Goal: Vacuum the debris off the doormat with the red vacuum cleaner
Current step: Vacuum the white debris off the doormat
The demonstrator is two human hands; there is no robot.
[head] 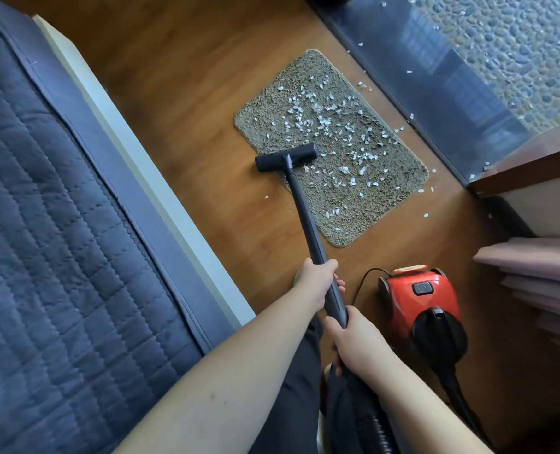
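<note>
- A shaggy grey-green rectangular doormat point(332, 149) lies on the brown wooden floor point(186, 93), just beside a dark sill point(413, 83) along a glass door.
- Small white flakes of debris point(324, 119) are scattered thickly over most of the mat; a few more lie on the floor around its edges and on the sill.
- The flat black floor nozzle point(286, 156) sits at the mat's near-left edge, partly on the pile and partly over the bare wood.
- A long black wand point(304, 211) runs from the nozzle back towards the person, crossing the mat's near corner.
- The left hand point(316, 278) wraps its fingers round the wand, higher up the tube and nearer the mat.
- The right hand point(354, 342) grasps the wand just behind the left, at the lower end where it meets the black hose point(375, 424).
- Both hands are well back from the mat, reaching it only through the wand.
- The red canister vacuum cleaner point(422, 299) stands on the floor to the right of the hands, near the mat's near end, with a thin black cord point(362, 286) curving from its back.
- A bed with a quilted dark-blue cover point(59, 224) fills the left side.
</note>
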